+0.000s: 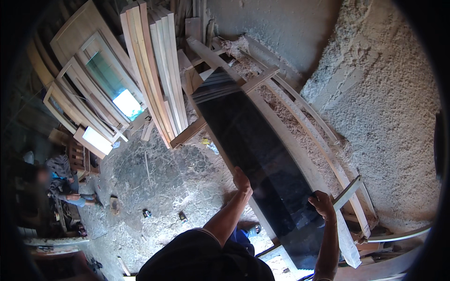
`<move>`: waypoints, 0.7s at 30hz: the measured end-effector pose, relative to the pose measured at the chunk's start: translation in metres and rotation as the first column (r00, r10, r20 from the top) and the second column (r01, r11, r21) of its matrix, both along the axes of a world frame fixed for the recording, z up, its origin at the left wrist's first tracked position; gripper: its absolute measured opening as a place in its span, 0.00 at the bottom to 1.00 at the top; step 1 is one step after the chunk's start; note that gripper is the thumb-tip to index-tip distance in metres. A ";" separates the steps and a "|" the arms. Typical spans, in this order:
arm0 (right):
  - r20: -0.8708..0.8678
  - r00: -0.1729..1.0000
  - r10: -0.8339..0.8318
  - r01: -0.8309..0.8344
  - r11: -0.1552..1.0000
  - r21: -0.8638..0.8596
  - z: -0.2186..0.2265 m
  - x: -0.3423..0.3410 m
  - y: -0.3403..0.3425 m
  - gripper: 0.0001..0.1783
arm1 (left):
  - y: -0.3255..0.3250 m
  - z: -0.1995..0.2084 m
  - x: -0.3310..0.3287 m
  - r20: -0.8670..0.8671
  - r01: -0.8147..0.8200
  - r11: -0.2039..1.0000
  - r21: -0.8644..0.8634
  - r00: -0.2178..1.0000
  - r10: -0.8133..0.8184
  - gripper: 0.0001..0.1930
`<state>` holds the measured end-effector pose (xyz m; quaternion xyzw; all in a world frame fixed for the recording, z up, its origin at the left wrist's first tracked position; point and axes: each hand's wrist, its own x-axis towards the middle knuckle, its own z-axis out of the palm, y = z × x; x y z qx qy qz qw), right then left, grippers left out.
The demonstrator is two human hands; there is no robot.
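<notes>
Dark glass panel [262, 154] gripped at both edges between left hand [242, 181] and right hand [321, 204] fingers.

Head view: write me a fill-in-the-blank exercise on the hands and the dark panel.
1. Both hands grip the long ____ glass panel.
2. The left hand holds the panel's ____ edge.
3. The panel sits in a frame made of ____.
4. Pale planks lean to the ____ of the panel; the right hand is opposite.

Missing words: dark; left; wood; left
</notes>
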<state>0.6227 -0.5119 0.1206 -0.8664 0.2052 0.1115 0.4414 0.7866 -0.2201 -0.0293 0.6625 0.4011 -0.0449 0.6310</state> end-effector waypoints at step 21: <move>-0.169 0.985 -0.041 0.059 0.993 0.103 -0.085 0.021 -0.034 0.19 | 0.004 0.019 0.001 -0.041 0.026 1.000 0.008 0.999 -0.026 0.32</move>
